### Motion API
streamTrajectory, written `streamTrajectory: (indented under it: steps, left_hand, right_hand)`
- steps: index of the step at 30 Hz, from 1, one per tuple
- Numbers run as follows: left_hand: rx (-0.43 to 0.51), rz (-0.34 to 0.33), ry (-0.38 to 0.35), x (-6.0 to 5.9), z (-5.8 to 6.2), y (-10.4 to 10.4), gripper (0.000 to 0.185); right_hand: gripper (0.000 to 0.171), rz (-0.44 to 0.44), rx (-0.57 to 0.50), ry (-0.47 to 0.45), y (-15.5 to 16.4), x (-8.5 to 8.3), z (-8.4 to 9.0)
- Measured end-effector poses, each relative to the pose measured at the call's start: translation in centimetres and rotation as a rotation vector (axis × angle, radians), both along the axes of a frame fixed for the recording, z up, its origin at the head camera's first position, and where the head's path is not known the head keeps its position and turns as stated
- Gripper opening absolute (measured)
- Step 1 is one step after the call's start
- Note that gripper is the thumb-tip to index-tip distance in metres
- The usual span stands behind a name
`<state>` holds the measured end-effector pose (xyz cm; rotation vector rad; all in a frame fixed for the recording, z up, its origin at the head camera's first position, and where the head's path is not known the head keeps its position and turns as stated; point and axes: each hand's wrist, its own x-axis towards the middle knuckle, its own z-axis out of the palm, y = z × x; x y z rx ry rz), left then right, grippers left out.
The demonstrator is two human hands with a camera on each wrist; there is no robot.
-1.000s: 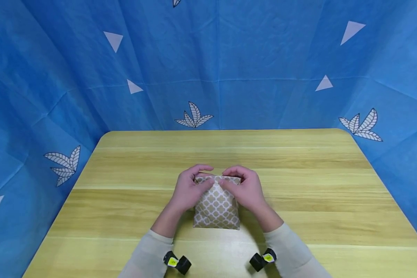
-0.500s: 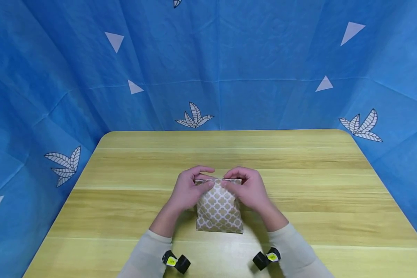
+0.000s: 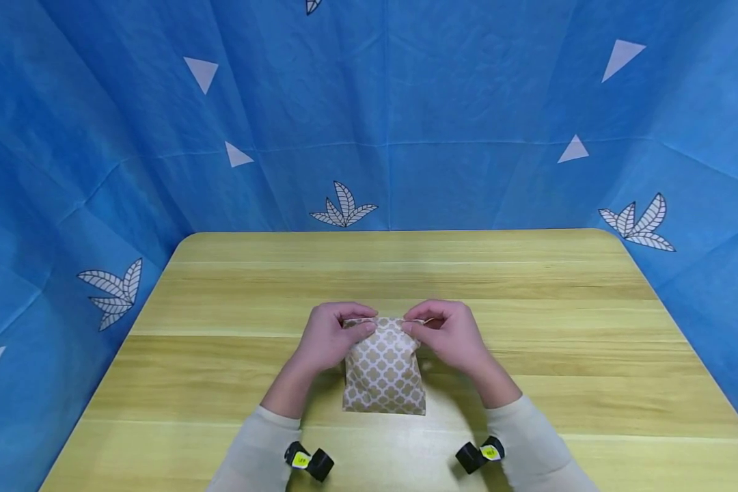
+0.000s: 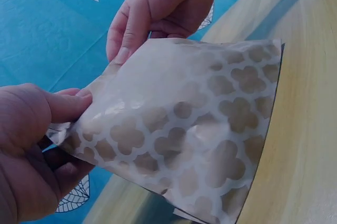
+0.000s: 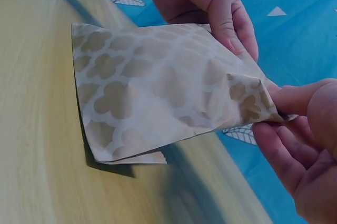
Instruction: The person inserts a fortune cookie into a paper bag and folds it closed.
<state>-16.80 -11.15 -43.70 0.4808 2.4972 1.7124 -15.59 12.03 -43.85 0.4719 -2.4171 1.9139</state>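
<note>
A small paper bag (image 3: 384, 369) with a tan and white quatrefoil pattern stands tilted on the wooden table (image 3: 529, 328), its bottom edge resting on the wood. My left hand (image 3: 332, 335) pinches the bag's top left corner between thumb and fingers. My right hand (image 3: 445, 331) pinches the top right corner the same way. In the left wrist view the bag (image 4: 184, 134) fills the middle, with my left hand (image 4: 37, 145) on its near corner and my right hand (image 4: 152, 13) beyond it. The right wrist view shows the bag (image 5: 152, 87) held by my right hand (image 5: 300, 134).
A blue cloth backdrop (image 3: 406, 116) with white leaf and triangle prints surrounds the table on three sides. Bare wood lies all round the bag. Black wrist cameras (image 3: 310, 461) sit on both forearms near the table's front edge.
Both hands have moved apart along the bag's top edge toward its corners, and the top of the bag has spread a little.
</note>
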Motion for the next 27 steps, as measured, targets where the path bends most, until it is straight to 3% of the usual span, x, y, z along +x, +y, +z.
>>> streamTrajectory:
  steps: [7, 14, 19, 27]
  left_hand:
    - [-0.030, 0.033, 0.004, -0.3, -0.6, 0.0, 0.012]
    - [-0.060, 0.027, -0.009, -0.4, -0.5, -0.6, 0.013]
    - [-0.056, 0.050, -0.027, -0.5, -0.9, -0.7, 0.011]
    - [0.004, 0.089, -0.083, -0.7, -1.7, -0.7, 0.009]
  right_hand:
    - [0.005, -0.023, 0.020, 0.018, -0.5, 0.9, 1.9]
    - [0.007, -0.036, -0.001, -0.042, 0.7, -0.7, -1.8]
    - [0.013, -0.009, -0.048, -0.090, 1.3, -0.9, -2.4]
    - [0.017, -0.034, -0.077, -0.199, 1.7, -0.8, -2.6]
